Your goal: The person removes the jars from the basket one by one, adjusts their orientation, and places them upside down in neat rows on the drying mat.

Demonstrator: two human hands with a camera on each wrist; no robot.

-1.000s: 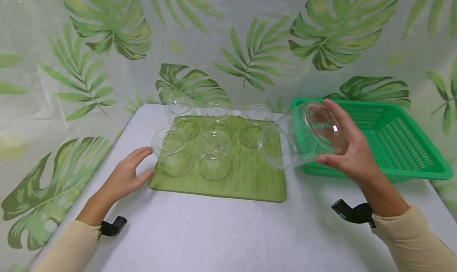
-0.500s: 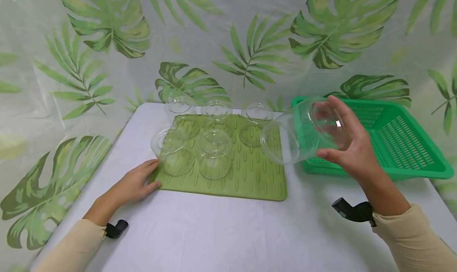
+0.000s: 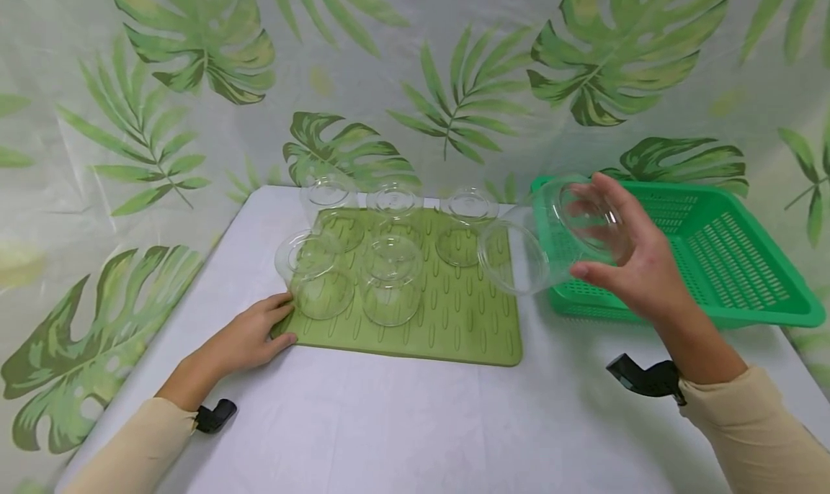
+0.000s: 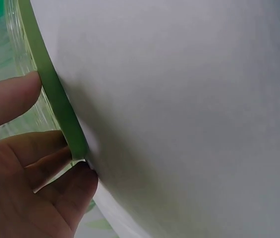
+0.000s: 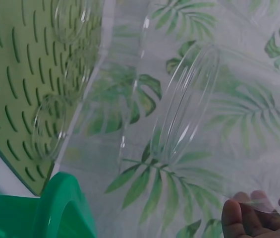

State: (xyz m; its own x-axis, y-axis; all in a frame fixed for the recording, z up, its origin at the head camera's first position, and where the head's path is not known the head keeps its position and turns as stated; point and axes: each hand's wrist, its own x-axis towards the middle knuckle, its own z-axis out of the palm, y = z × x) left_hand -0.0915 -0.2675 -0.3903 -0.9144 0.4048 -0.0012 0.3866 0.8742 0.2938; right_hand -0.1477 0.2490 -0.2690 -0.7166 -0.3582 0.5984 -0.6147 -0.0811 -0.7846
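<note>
My right hand (image 3: 638, 263) grips a clear cup (image 3: 551, 238) by its base end, thumb below and fingers beyond. The cup lies tilted in the air between the mat and the basket, its mouth facing left. In the right wrist view, fingertips (image 5: 251, 218) touch the cup's lower side. My left hand (image 3: 249, 335) holds the front-left corner of a green ribbed drying mat (image 3: 454, 328), thumb and fingers on either side of the corner in the left wrist view. Several clear cups (image 3: 391, 281) stand upside down on the mat.
A green slotted plastic basket (image 3: 746, 317) stands right of the mat, partly behind the right hand. White cloth (image 3: 402, 422) covers the table. A leaf-print curtain (image 3: 454, 62) hangs close behind.
My left hand has come down from beside the front-left cup to the mat's corner. The right hand has shifted the held cup slightly right; the standing cups have not moved.
</note>
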